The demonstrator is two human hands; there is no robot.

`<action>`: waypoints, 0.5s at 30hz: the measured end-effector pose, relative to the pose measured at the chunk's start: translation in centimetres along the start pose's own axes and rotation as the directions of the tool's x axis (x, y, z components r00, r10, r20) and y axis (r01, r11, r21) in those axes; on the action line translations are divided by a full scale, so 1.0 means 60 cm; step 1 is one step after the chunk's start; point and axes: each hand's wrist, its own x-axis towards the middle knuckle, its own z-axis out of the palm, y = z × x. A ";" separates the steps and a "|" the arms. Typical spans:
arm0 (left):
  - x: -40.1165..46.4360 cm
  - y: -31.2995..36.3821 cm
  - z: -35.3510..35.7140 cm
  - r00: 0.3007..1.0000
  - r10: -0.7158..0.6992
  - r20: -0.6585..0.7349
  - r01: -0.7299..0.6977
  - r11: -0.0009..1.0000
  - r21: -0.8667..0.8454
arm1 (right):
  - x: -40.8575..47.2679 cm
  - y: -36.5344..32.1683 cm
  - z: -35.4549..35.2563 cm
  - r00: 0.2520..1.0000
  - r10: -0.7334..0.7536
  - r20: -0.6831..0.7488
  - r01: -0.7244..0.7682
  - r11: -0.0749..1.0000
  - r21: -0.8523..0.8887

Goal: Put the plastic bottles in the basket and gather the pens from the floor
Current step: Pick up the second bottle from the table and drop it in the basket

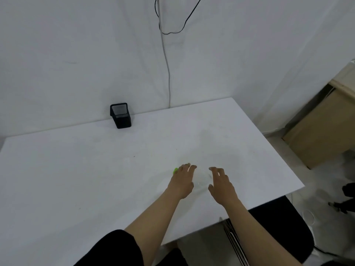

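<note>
Both hands [201, 181] spread around a faint clear bottle [201, 179] — green cap [175, 170] half hidden.

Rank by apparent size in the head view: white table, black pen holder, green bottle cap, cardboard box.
1. white table
2. cardboard box, partly cut off
3. black pen holder
4. green bottle cap, mostly hidden behind the left hand

A wide white rectangular surface [96, 179] fills the view, pushed against a white wall. A black square mesh pen holder [120, 115] stands upright at its far edge. A thin black cable [189, 16] loops down the wall. At right, a tan cardboard box [317, 135] sits on the floor.
</note>
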 end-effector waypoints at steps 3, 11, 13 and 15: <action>0.039 -0.003 0.010 0.999 0.005 0.049 -0.009 0.995 0.101 | 0.037 0.008 0.002 0.997 0.054 0.052 -0.058 0.995 0.080; 0.061 -0.046 0.047 0.988 -0.012 0.154 -0.045 0.931 0.363 | 0.085 0.000 0.022 0.982 0.072 0.177 -0.102 0.981 0.165; 0.052 -0.060 0.052 0.995 -0.003 0.104 -0.037 0.924 0.380 | 0.088 -0.007 0.024 0.980 0.051 0.195 -0.086 0.981 0.172; 0.039 -0.072 0.054 0.999 -0.001 0.052 -0.018 0.930 0.368 | 0.087 -0.015 0.026 0.977 0.031 0.210 -0.072 0.979 0.190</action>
